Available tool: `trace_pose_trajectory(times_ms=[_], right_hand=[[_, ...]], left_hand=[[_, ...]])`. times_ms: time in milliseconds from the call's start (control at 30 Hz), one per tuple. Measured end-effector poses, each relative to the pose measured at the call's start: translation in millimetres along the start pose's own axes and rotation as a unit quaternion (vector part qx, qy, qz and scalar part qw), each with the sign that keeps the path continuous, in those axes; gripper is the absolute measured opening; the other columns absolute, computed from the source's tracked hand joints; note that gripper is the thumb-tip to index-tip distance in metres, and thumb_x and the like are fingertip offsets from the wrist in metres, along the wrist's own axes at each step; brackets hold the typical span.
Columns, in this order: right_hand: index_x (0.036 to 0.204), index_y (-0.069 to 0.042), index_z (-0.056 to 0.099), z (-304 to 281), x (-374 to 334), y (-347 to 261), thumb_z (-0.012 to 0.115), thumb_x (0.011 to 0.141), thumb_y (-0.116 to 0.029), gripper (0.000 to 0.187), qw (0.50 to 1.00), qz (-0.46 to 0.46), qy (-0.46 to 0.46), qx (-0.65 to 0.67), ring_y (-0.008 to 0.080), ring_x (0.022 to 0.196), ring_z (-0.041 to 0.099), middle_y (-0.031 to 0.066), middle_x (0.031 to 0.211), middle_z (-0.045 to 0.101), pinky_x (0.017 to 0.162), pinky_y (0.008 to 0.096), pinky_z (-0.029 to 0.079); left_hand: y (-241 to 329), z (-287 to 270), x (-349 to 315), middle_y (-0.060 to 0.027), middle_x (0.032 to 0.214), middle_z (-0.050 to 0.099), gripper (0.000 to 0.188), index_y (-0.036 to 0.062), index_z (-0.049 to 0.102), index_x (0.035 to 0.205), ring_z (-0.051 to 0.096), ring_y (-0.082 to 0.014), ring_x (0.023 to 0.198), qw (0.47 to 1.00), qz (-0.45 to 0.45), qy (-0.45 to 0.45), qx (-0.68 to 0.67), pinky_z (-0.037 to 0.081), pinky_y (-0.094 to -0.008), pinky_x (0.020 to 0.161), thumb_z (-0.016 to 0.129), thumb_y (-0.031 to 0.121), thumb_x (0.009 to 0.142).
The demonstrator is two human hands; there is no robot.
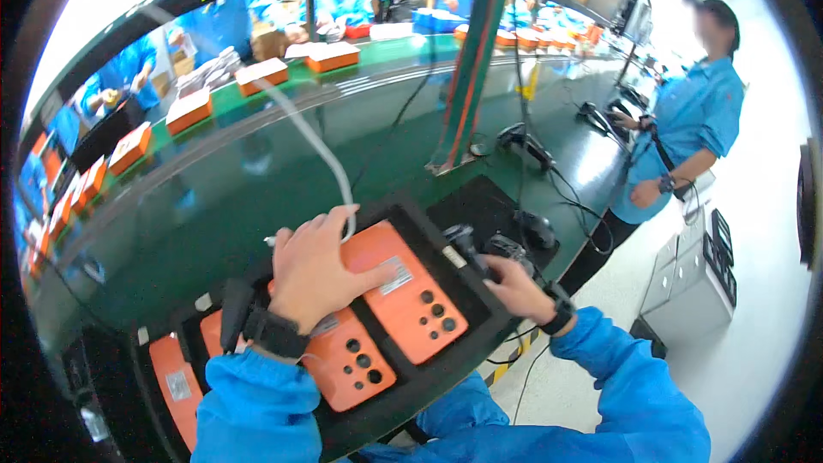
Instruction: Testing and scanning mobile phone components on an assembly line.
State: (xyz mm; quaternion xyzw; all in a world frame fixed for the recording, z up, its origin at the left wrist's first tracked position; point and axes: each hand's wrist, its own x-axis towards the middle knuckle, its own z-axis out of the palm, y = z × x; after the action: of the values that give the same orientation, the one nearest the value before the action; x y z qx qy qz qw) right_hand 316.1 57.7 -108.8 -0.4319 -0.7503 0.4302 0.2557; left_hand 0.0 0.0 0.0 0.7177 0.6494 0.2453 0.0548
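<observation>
Several orange phones lie face down in a black tray, their camera lenses toward me. My left hand is open above them, its thumb stretched over the label on the rightmost phone. Partly under that hand and wrist is the neighbouring phone. A white cable comes down to the left fingertips; whether they pinch it is hidden. At the tray's right side, my right hand is closed round a black handheld scanner, only partly visible. Farther left in the tray is another phone.
A black mat with a computer mouse lies behind the tray. More scanners and cables rest on the green bench. A green post rises from it. Orange-sided boxes line the far belt. A co-worker stands at right.
</observation>
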Motion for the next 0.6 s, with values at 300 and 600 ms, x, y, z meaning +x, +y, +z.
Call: trace_pose_trajectory(times_ms=[300,600], right_hand=[[0.104,0.0,0.061,-104,-7,-25,0.064,0.086,-0.011,0.021,0.906,-0.123,0.404,-0.01,0.0225,0.084,0.066,0.0132,0.089,0.066,0.074,0.0315,0.052],[0.122,-0.015,0.057,-119,12,93,0.073,0.075,-0.02,0.049,0.903,-0.195,0.193,-0.33,0.0376,0.124,0.044,0.0167,0.133,0.049,0.105,0.0463,0.036]], left_hand=[[6,4,9,-0.0081,0.095,0.063,0.085,0.0101,0.056,0.125,0.061,-0.0258,0.093,1.0,-0.005,0.013,0.005,0.036,-0.0407,0.078,0.077,0.059,0.059],[1,23,1,-0.0065,0.094,0.064,0.098,0.012,0.055,0.131,0.062,-0.0254,0.09,0.999,0.003,-0.002,0.04,0.039,-0.0422,0.077,0.063,0.08,0.061]])
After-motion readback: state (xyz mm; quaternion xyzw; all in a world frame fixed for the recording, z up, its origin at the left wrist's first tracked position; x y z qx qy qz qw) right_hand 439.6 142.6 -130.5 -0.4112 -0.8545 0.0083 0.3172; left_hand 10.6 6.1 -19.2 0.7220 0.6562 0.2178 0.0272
